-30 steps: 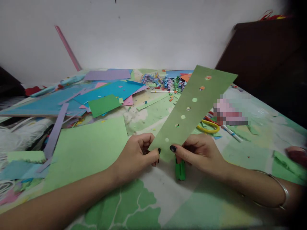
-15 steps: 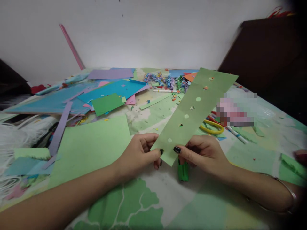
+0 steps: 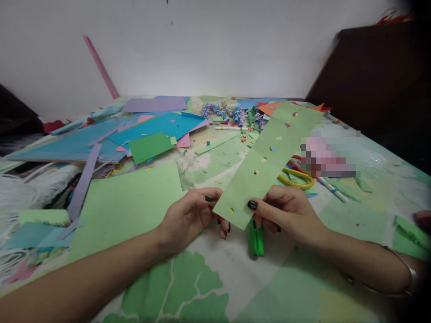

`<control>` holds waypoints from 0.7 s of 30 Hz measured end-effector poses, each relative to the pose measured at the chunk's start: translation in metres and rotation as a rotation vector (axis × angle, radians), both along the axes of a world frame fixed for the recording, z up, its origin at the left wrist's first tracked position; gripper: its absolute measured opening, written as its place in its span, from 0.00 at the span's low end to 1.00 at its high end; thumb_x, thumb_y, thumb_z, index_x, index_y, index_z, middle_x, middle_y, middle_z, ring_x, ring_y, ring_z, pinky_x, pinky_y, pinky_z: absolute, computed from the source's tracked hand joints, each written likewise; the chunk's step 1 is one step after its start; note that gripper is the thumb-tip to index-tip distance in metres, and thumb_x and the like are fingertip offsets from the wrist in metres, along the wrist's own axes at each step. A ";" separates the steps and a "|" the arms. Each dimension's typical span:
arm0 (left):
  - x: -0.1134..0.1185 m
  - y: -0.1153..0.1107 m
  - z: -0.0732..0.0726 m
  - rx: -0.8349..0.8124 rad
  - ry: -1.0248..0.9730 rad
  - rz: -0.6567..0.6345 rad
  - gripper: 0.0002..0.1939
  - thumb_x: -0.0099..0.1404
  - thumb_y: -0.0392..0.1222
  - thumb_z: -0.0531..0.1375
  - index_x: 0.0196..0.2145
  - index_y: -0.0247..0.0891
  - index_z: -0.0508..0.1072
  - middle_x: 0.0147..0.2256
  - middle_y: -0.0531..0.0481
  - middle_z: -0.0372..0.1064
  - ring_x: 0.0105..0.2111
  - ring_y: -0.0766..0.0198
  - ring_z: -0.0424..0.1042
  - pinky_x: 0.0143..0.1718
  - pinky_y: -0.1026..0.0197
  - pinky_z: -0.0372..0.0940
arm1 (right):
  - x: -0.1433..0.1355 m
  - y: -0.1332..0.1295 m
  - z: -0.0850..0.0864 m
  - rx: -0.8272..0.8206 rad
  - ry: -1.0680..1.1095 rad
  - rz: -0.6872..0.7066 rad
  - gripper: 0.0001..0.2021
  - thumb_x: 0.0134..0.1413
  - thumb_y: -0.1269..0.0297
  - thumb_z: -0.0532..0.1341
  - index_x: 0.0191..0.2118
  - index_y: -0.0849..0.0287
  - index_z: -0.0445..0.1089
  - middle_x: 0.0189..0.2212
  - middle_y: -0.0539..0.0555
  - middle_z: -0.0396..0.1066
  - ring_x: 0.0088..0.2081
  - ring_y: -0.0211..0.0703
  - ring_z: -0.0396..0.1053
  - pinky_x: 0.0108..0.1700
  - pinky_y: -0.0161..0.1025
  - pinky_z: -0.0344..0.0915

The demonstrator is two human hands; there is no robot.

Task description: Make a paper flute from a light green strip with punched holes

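Note:
A long light-green paper strip (image 3: pixel 249 184) with a row of small round holes slants up and away from me. My right hand (image 3: pixel 286 211) pinches its lower right edge, thumb on the front face and fingers behind. My left hand (image 3: pixel 191 215) is beside the lower left corner, thumb lifted off the paper; its other fingers are partly hidden behind the strip, so contact there is unclear. Below my right fingers shows a bright green object (image 3: pixel 257 242), its upper end hidden; I cannot tell whether it is held.
Light-green sheet (image 3: pixel 131 202) lies left of my hands. Yellow-handled scissors (image 3: pixel 296 179) and a marker (image 3: pixel 333 189) lie to the right. Farther back are coloured papers (image 3: pixel 161 125) and curled paper pieces (image 3: pixel 235 114). Another person's fingers (image 3: pixel 422 220) show at the right edge.
My left thumb has come up off the strip's lower corner. The strip has tilted a little, its far end lower, and different colours show through its holes.

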State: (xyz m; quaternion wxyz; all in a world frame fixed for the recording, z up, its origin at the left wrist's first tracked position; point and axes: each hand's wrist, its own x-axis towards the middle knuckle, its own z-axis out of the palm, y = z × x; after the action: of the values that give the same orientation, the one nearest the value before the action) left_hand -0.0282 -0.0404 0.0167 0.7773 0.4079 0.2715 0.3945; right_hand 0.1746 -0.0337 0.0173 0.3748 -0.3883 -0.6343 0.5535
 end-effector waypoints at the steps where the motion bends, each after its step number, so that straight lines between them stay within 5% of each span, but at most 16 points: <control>1: 0.000 0.000 0.000 -0.009 -0.004 -0.001 0.13 0.55 0.38 0.51 0.28 0.32 0.74 0.25 0.45 0.68 0.23 0.61 0.70 0.24 0.59 0.67 | 0.000 0.000 0.000 -0.013 0.011 0.005 0.15 0.52 0.58 0.62 0.20 0.62 0.64 0.15 0.51 0.69 0.13 0.28 0.57 0.13 0.28 0.52; 8: 0.000 0.000 -0.004 -0.012 0.089 -0.032 0.07 0.54 0.32 0.56 0.31 0.32 0.74 0.26 0.47 0.70 0.22 0.66 0.69 0.23 0.64 0.66 | 0.000 0.002 0.002 -0.061 0.081 0.035 0.15 0.51 0.59 0.63 0.21 0.61 0.64 0.15 0.50 0.69 0.12 0.28 0.56 0.12 0.28 0.50; 21: -0.004 0.001 -0.011 0.121 0.144 -0.125 0.05 0.61 0.36 0.60 0.37 0.34 0.71 0.30 0.47 0.71 0.26 0.68 0.71 0.29 0.65 0.67 | 0.001 0.004 -0.002 -0.228 0.195 0.131 0.15 0.52 0.57 0.62 0.24 0.63 0.67 0.17 0.51 0.70 0.13 0.27 0.58 0.13 0.25 0.54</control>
State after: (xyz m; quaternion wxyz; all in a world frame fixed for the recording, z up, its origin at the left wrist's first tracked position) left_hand -0.0327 -0.0394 0.0059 0.7526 0.4977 0.2765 0.3307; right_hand 0.1761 -0.0299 0.0151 0.3512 -0.3304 -0.5520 0.6803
